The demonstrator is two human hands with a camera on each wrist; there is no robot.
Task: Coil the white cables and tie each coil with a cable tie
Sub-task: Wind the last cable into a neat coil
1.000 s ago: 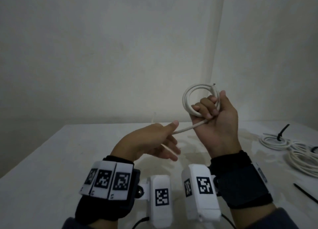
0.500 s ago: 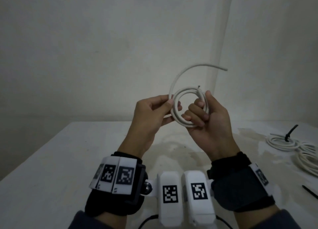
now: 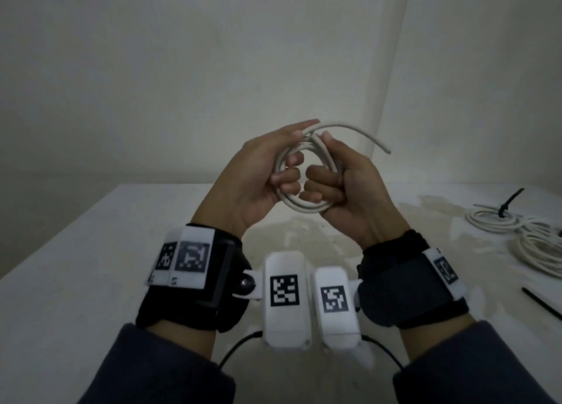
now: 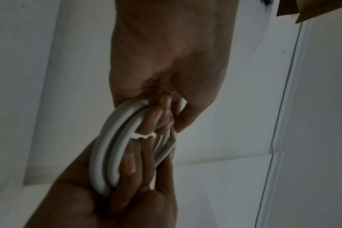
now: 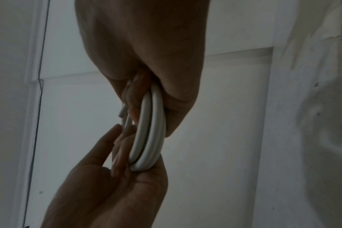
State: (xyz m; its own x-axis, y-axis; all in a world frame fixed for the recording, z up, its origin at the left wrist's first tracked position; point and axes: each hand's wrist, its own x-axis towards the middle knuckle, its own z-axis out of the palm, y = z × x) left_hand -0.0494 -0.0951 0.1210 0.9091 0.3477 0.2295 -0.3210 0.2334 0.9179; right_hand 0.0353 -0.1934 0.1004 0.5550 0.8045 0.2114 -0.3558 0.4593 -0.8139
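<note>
Half a second back the loose tail of the white cable coil arched high above both hands; now it has swung down to the right, and the free end sticks out past the right hand into open air in front of the wall. Both hands have closed in on the coil, held above the table and well clear of its surface. Right-hand fingers are curled through the ring and clamp its right side against the palm, with the thumb up along the top strands. On the other side, the left hand has its lower fingers hooked round the ring's left side, while its index finger lies straight over the top where the tail leaves. From the left wrist camera the coil shows as several smooth, round, glossy strands packed side by side, pressed between the two sets of fingers; the right wrist view shows the same bundle edge-on. Off at the table's right edge lie finished white coils, one cinched by a black cable tie, and a loose black tie lies nearer. Bare, matte tabletop stretches to the left.
</note>
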